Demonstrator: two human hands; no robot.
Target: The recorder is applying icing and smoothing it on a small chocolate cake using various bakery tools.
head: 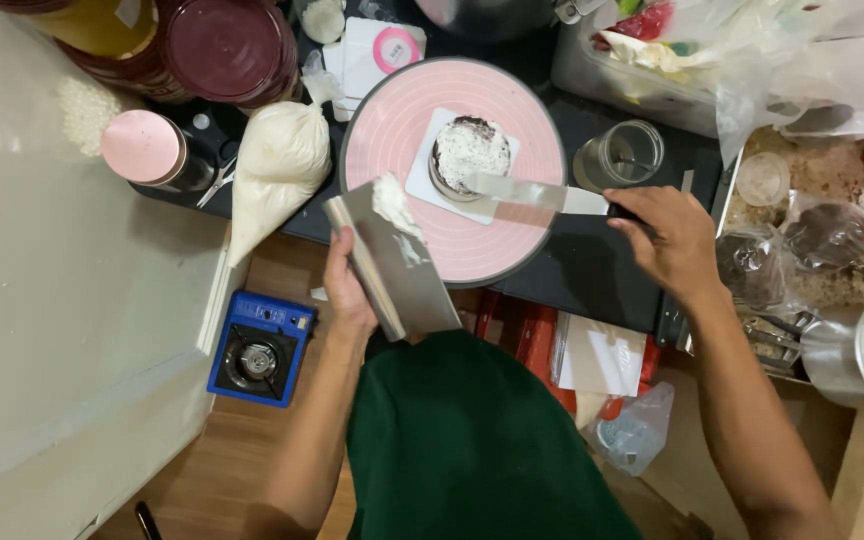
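A small round dark cake (469, 152) with white cream on it sits on a white square board on a pink turntable (402, 120). My right hand (667, 240) grips a metal palette knife (532, 192) whose blade lies against the cake's near side. My left hand (349, 290) holds a flat metal scraper (397, 265), tilted over the turntable's near left edge. A dab of white cream (390, 200) sits on the scraper's upper end.
A filled white piping bag (274, 170) lies left of the turntable. A pink-lidded jar (144, 148) and dark red lids (227, 45) stand at back left. A glass jar (620, 155) stands right of the turntable. A blue portable stove (260, 348) rests on the floor.
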